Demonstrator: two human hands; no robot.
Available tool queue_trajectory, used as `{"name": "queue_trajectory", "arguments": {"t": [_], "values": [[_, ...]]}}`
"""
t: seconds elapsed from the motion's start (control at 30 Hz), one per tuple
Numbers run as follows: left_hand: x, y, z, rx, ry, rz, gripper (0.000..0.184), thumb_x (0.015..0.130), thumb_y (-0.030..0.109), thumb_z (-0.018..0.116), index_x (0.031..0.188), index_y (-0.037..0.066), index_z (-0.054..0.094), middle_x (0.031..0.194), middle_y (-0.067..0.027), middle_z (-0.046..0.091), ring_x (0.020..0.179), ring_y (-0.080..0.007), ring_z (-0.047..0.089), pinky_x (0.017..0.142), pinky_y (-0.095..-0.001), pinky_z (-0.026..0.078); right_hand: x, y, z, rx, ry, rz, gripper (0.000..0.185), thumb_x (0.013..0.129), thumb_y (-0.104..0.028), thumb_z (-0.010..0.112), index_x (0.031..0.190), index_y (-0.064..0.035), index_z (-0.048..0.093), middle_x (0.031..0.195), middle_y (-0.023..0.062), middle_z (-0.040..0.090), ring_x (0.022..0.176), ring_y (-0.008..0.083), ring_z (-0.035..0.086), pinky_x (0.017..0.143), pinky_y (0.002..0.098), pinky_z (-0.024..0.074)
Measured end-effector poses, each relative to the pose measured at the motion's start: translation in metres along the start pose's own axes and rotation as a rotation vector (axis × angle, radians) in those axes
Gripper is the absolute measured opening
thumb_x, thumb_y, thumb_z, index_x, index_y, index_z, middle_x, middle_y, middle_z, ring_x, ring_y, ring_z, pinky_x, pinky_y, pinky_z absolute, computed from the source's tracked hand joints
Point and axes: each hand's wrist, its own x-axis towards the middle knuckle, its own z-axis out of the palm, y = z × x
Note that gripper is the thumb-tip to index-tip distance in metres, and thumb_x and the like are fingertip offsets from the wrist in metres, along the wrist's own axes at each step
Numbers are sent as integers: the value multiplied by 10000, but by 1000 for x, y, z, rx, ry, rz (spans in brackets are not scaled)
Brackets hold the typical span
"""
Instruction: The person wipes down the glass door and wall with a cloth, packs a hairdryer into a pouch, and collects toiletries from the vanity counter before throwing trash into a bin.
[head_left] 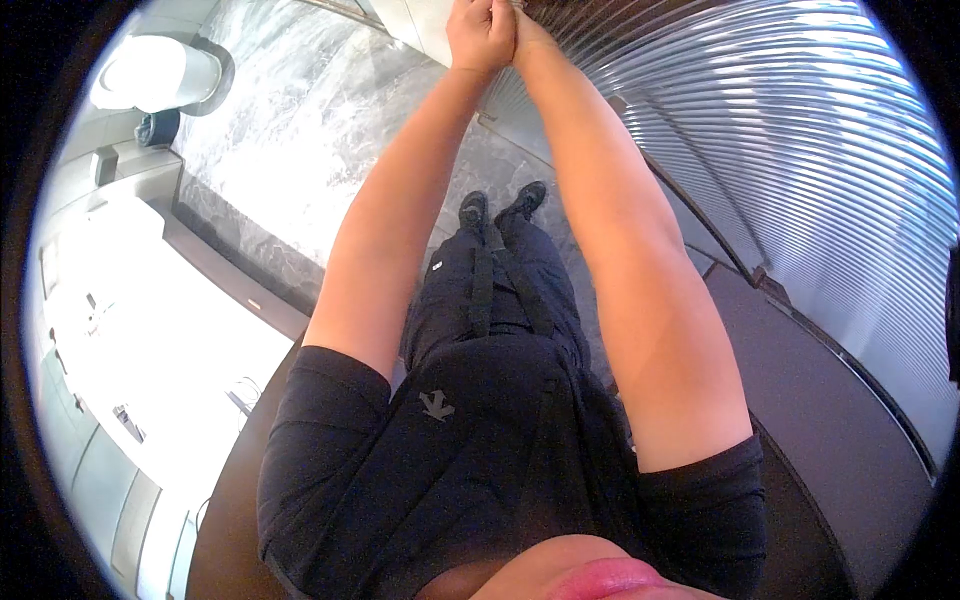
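The left hand (pixel 481 38) and right hand (pixel 532 38) meet out ahead near the ribbed panel (pixel 765 130) on the right, seemingly a joint hold calling for steadiness, though I cannot tell whether either grip is closed on anything.

Toilet (pixel 158 73): far front-left, on the floor (pixel 270 90)
Bin (pixel 158 128): just beside the toilet, between it and the counter (pixel 200 340)
Counter: left of the person, along that side
Shoes (pixel 473 208): on the floor, between counter and panel (pixel 780 140)
Panel: right, reaching round to front-right
Rail (pixel 845 355): along the panel's lower edge
Ledge (pixel 790 370): right, near side of the rail
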Motion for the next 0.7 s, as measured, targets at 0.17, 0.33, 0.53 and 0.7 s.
{"name": "queue_trajectory", "arguments": {"t": [0.17, 0.33, 0.53, 0.7], "values": [[-2, -8, 3, -14, 3, 12, 265, 922, 136, 422, 816, -16, 611, 854, -202, 595, 809, -351, 588, 746, -397, 472, 1, -1, 2, -1, 2, -1, 430, 911, -241, 487, 1308, -74, 492, 1327, 95, 490, 1248, 260, 404, 1019, 458, 316], [-4, -8, 1, 23, -14, -2, 271, 926, 144, 421, 822, -18, 612, 864, -207, 588, 814, -359, 582, 753, -405, 469, 2, -3, 5, 11, -5, 11, 429, 911, -241, 487, 1307, -74, 492, 1325, 94, 491, 1246, 260, 405, 1016, 458, 318], [-8, -11, 3, 30, 0, -6, 279, 926, 157, 422, 831, -17, 618, 878, -212, 586, 835, -372, 580, 762, -410, 465, 2, -5, 5, 5, -4, 12, 428, 911, -241, 487, 1305, -74, 493, 1323, 92, 492, 1244, 260, 407, 1013, 459, 321], [-11, -11, 1, 46, -5, -22, 277, 923, 157, 426, 855, -17, 630, 894, -213, 591, 853, -370, 585, 777, -407, 467, 4, -8, 11, -2, -6, 6, 427, 911, -241, 488, 1305, -75, 493, 1322, 91, 493, 1243, 260, 408, 1010, 460, 323]]}}
